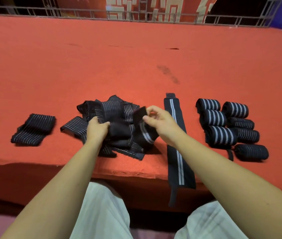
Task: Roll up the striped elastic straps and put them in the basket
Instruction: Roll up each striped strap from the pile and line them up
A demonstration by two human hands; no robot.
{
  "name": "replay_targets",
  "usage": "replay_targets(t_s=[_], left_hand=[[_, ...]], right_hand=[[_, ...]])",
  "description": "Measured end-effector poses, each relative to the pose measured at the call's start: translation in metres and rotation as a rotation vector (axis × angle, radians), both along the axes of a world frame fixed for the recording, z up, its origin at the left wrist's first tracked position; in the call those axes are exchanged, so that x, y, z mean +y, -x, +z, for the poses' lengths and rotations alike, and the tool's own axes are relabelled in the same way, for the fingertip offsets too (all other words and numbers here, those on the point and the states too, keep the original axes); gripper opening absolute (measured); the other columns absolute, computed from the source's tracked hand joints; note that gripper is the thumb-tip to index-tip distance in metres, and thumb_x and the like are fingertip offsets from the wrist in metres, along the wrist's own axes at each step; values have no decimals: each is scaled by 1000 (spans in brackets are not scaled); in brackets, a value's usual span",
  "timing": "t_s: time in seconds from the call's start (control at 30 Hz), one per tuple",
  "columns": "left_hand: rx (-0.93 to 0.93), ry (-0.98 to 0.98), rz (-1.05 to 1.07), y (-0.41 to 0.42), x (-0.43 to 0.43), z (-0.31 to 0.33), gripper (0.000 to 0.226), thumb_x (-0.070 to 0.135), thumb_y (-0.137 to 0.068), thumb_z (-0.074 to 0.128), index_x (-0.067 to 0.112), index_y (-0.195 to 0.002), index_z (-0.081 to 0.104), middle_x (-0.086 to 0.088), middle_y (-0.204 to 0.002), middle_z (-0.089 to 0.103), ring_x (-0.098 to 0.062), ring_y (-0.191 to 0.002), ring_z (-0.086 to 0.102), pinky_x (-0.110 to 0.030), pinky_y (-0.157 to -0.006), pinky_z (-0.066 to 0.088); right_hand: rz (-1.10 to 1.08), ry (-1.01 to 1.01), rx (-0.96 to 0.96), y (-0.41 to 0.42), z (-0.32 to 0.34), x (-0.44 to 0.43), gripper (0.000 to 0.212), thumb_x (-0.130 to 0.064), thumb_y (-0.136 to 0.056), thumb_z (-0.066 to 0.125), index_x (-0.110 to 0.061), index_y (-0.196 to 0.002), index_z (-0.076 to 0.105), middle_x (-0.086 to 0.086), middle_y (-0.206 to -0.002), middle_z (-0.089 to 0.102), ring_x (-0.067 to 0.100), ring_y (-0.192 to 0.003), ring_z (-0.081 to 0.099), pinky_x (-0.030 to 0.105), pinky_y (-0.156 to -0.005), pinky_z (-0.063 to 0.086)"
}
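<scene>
A heap of loose black straps with thin pale stripes (112,111) lies on the red table in front of me. My left hand (96,127) digs into the heap, fingers curled round a dark strap. My right hand (159,120) pinches the black end of a two-striped strap (145,133) lifted from the heap's right side. Another flat strap (178,149) lies stretched out to the right and hangs over the table edge. Several rolled straps (230,125) sit at the right. No basket is in view.
A folded strap (33,129) lies apart at the left. The red cloth-covered table (136,57) stretches far back to a metal railing (136,14). Its front edge runs just above my knees.
</scene>
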State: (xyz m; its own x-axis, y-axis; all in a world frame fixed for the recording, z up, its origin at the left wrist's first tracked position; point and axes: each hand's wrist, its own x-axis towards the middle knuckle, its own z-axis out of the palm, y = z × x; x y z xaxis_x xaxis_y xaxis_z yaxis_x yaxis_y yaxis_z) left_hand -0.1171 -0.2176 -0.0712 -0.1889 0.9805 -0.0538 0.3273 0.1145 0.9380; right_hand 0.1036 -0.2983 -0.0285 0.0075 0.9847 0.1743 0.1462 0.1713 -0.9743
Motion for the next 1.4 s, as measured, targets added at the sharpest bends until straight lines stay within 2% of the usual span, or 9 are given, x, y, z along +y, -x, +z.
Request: replay_targets(t_s=[0.17,0.27,0.33,0.47,0.57,0.73,0.9,1.2,1.4], left_hand=[[249,40,38,2,5,0,47,17,-89,67,3,-128,45,-23,-132,54,-40,-124,51,-42,-105,39],[329,-395,177,-15,-11,24,54,24,-91,63,3,-136,44,-21,-135,45,-37,-128,42,-44,-112,30],[196,-563,-149,-31,-28,37,45,38,-96,56,7,-130,55,-9,-129,55,-23,-122,51,-34,-107,37],[164,-343,-753,-69,-55,35,32,44,-90,67,30,-119,63,19,-111,69,7,-104,61,-20,-93,46],[9,-439,-584,-73,-45,28,25,31,-100,56,14,-86,65,17,-78,61,4,-74,53,-31,-73,42],[-46,-421,-569,-71,-33,48,22,32,-101,54,18,-95,71,18,-81,69,1,-78,60,-30,-76,47],[-99,-342,-564,-70,-33,38,7,27,-97,65,21,-100,62,22,-72,64,8,-68,57,-17,-67,44],[209,-245,-638,-54,-38,-33,64,37,-101,53,27,-157,24,10,-154,40,-8,-141,39,-26,-115,29],[285,-319,-570,-61,-30,-38,41,23,-101,54,23,-142,53,10,-134,57,-11,-129,51,-26,-103,36]], right_hand=[[-115,-16,-30,-31,16,-3,19,-17,-94,64,-27,-81,54,8,-74,53,19,-71,47,32,-64,35],[-153,35,90,-32,21,-1,20,-19,-94,63,-28,-79,52,11,-74,55,24,-73,48,38,-66,32],[-151,64,258,-29,29,2,20,-15,-97,61,-24,-82,51,10,-76,58,23,-70,53,39,-64,37],[-184,106,563,-23,57,7,21,-8,-100,55,-17,-83,47,6,-75,61,19,-66,60,39,-66,53],[-267,145,592,-28,67,6,23,-10,-100,57,-17,-81,47,8,-79,61,21,-70,62,41,-69,56],[-19,317,324,-32,59,-5,19,-29,-92,69,-18,-106,63,3,-100,70,18,-87,66,38,-87,51],[-122,284,-28,-27,51,-2,7,-21,-89,73,-20,-96,71,-7,-77,66,10,-70,57,27,-65,41],[-291,158,344,-37,70,4,6,-10,-94,65,-15,-98,66,0,-84,66,12,-66,60,23,-50,48],[-293,135,302,-51,77,-1,7,-11,-92,67,-14,-98,68,3,-85,67,14,-67,62,25,-52,50]])
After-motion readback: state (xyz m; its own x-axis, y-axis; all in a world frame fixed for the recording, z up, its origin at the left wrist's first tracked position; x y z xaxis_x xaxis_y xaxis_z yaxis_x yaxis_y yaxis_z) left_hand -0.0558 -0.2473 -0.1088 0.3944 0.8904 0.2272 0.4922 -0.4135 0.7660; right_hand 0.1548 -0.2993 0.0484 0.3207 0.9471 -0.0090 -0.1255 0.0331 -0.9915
